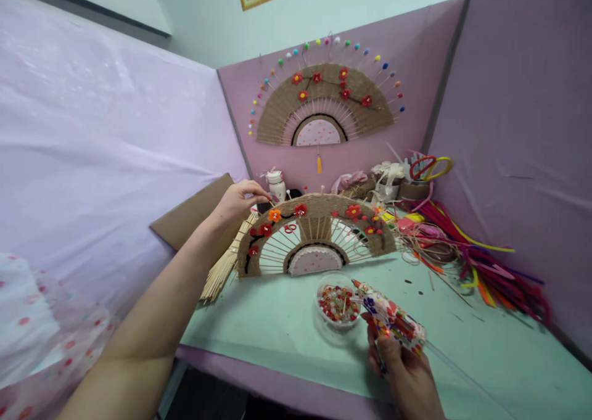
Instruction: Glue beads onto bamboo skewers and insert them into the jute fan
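Note:
My left hand (241, 199) is at the upper left edge of a woven half-round fan (319, 208), its thumb and fingertips pinched together on a small red bead (269, 198). The fan stands upright on the table and carries red and orange flowers on dark twigs. A few red and white beads top stick ends along its upper rim. In my right hand (407, 370) is a flower-patterned glue gun (391, 318), a clear glue stick trailing from its back. Its nozzle points up and left, beside a clear plastic tub (319, 312) of red, white and amber beads.
A finished-looking fan (277, 115) with coloured beads hangs on the pink back panel. Bundled thin sticks (221, 278) and brown cardboard (194, 213) lie left. Coloured pipe cleaners (499, 278) heap at right, near scissors (437, 168) in a holder. A white bottle (276, 187) stands behind.

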{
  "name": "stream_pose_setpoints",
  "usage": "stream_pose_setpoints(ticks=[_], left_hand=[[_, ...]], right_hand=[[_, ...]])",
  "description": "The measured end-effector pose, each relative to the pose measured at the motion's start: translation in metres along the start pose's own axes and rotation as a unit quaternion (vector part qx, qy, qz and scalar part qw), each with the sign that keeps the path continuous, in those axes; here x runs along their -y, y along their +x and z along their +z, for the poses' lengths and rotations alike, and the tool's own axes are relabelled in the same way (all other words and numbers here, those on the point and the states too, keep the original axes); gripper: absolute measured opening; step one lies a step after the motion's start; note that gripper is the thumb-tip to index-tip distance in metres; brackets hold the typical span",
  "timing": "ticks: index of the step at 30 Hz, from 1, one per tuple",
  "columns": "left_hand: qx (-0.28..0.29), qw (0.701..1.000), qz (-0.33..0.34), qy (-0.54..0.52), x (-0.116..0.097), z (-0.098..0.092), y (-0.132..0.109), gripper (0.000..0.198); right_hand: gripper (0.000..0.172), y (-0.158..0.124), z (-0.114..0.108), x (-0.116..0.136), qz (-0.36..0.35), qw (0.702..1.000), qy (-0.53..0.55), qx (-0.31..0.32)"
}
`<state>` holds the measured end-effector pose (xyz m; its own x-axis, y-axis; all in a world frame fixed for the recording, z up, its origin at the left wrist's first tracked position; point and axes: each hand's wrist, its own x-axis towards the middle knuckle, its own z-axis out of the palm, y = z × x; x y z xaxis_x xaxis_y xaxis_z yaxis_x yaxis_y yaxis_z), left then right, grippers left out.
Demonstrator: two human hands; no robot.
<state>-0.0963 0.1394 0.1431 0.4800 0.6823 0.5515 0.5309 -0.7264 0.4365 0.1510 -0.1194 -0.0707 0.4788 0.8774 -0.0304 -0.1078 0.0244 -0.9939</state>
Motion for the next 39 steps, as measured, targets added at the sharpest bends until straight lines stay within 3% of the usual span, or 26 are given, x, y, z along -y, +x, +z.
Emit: stream_pose_setpoints(ticks=[39], left_hand=[[0.001,0.998,0.049,0.037,0.005,-0.001,0.002,0.021]], right_hand=[[0.058,0.003,-0.002,-0.012,0.009,1.0,-0.009,0.004]])
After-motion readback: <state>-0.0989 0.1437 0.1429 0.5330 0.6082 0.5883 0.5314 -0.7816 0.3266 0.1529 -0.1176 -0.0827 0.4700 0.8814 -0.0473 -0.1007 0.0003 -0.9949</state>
